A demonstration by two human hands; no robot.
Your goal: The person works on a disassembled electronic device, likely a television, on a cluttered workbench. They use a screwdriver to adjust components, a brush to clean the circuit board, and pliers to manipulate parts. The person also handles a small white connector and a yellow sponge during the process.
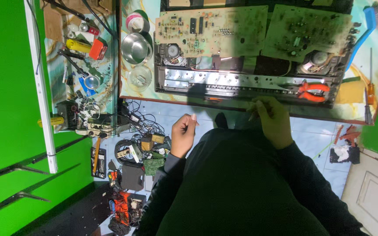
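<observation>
Person, seen from above: dark, near-black long-sleeved top covering torso and both arms, plain, no visible markings. Sleeves end at the wrists. Left hand [183, 133] and right hand [274, 120] bare; no gloves, rings or watch visible.

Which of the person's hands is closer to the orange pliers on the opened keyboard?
Right. The right hand is at the table's front edge, just below and left of the orange pliers. The left hand hangs lower, over the floor, well off to their left.
</observation>
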